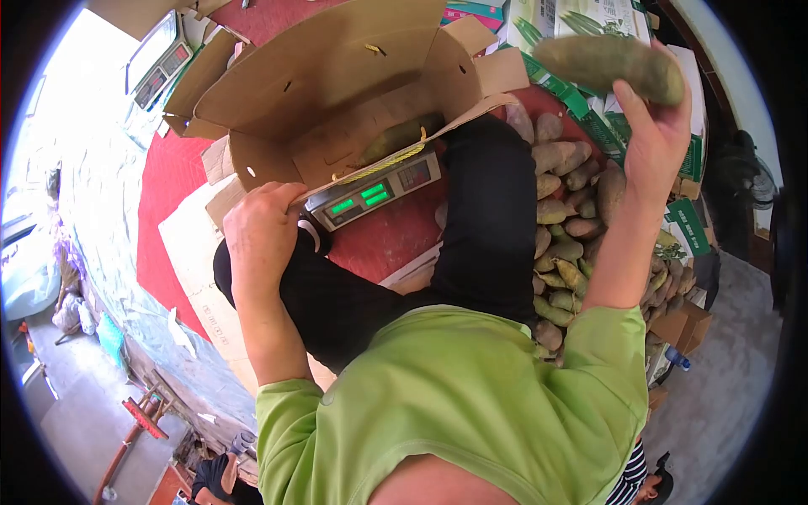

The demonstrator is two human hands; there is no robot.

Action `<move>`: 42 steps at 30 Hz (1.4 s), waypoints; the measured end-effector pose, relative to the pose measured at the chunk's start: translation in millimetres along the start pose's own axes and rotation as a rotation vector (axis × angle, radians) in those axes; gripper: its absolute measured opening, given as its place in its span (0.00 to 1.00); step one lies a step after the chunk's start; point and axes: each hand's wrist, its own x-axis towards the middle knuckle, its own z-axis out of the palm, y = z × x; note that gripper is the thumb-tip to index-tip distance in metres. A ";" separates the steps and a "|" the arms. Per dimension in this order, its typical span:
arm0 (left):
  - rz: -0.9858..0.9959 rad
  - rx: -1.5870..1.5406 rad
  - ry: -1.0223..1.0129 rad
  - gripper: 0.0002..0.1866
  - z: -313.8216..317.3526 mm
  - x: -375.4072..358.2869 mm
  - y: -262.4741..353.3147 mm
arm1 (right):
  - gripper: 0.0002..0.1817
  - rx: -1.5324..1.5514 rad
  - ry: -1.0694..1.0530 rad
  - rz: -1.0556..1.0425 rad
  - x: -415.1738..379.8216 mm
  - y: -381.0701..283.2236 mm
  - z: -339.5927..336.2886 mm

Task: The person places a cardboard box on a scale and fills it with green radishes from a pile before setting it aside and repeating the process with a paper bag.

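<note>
My left hand (265, 220) is closed on the near left edge of an open cardboard box (337, 101). The box rests on a digital scale (374, 198) with green lit displays. Inside the box lies one large greenish root (400, 137), partly hidden by the near wall. A yellow cord (379, 165) runs along that wall. Up at the right, my right hand (656, 126) holds a long green-brown root (610, 66), slightly blurred, above printed green and white boxes.
A pile of roots (560, 252) lies right of my leg. Red cloth (172, 227) spreads under the box. Another scale (160, 63) stands at upper left. Other people (220, 480) are partly visible at the lower edge, and a red broom (145, 418) is at lower left.
</note>
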 end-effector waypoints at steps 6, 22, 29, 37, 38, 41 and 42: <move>0.000 0.023 -0.014 0.07 -1.2 0.4 -0.7 | 0.32 0.244 -0.374 0.049 15.5 0.0 86.9; -0.042 0.004 -0.038 0.10 1.6 3.7 0.3 | 0.20 -0.560 -0.580 -0.152 7.2 47.5 83.7; -0.074 0.000 0.025 0.09 8.5 4.0 -5.5 | 0.15 -0.521 -0.253 0.238 -76.9 134.0 -40.8; -0.091 -0.009 -0.010 0.09 10.9 9.5 -10.4 | 0.17 -0.907 -0.515 0.952 -282.1 234.9 -131.1; -0.082 -0.011 -0.016 0.09 11.7 9.5 -11.1 | 0.16 -0.919 -0.495 0.938 -302.8 233.0 -135.6; -0.084 -0.078 0.028 0.09 15.4 9.9 -14.4 | 0.17 -1.064 -0.533 1.137 -344.4 241.1 -149.3; -0.079 -0.078 0.024 0.09 15.9 10.3 -14.6 | 0.18 -1.166 -0.539 1.125 -349.9 237.6 -152.1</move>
